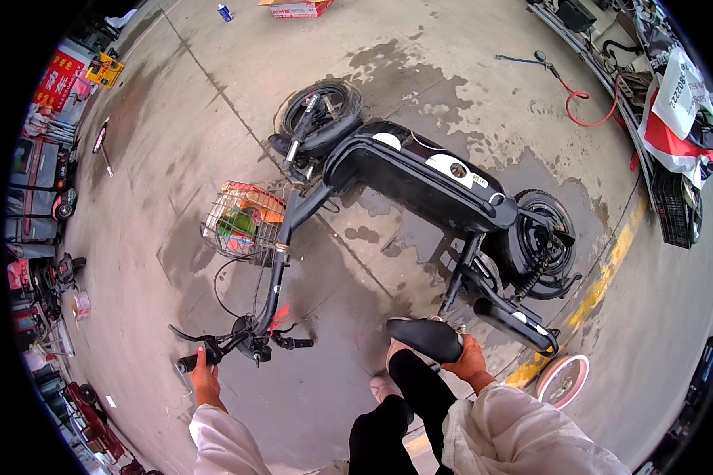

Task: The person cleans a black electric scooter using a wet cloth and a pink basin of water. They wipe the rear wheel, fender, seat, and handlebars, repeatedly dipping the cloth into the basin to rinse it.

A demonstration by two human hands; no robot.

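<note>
An electric scooter (pixel 416 178) with a black body lies on its side on the concrete floor. My left hand (pixel 204 375) is closed around its handlebar grip (pixel 189 362). With my right hand (pixel 469 363) I grasp the rear edge of the black saddle (pixel 426 339), close to my legs. A wire basket (pixel 243 222) holding colourful bags is fixed to the steering column (pixel 278 270). The front wheel (pixel 321 110) lies at the far side, and the rear wheel (pixel 543 243) is at the right. A red ribbon (pixel 280 319) hangs near the handlebar.
A round pink-rimmed basin (pixel 562 382) stands right of my right hand. Wet patches (pixel 386 65) mark the floor. A red air hose (pixel 588 123) with a gauge trails from the cluttered rack (pixel 600 65). A T-shaped tool (pixel 102 142) lies at the left. A red-and-white carton (pixel 300 8) sits far ahead.
</note>
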